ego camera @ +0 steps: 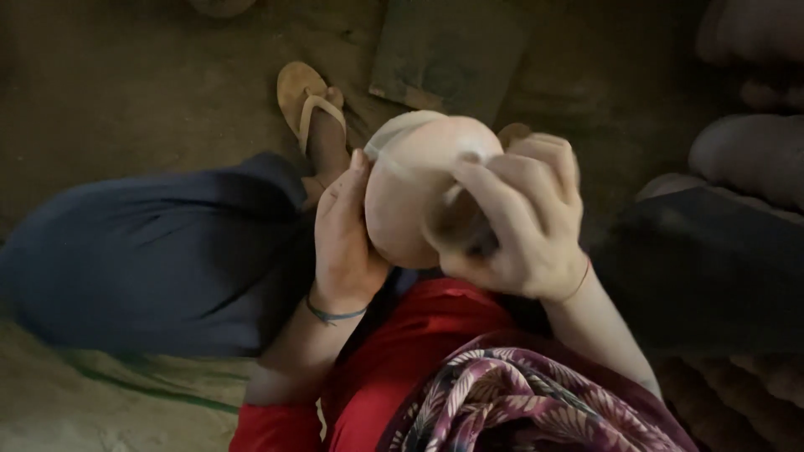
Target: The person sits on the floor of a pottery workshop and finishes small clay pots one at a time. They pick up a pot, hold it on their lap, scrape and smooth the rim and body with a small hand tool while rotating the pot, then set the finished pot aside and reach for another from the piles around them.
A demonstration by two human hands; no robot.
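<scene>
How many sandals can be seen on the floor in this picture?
1. The tan sandal lies on the dirt floor, worn on a foot, just beyond the left hand that cups the clay pot. A second may be hidden under the legs.

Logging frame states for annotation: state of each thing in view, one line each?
Clay pot: unfired-looking, tilted, held off the ground between both hands.
Left hand: flat against the pot's side, supporting it.
Right hand: curled over the pot; grip blurred.
Flip-flop sandal: worn on a foot, on the dirt floor.
</scene>
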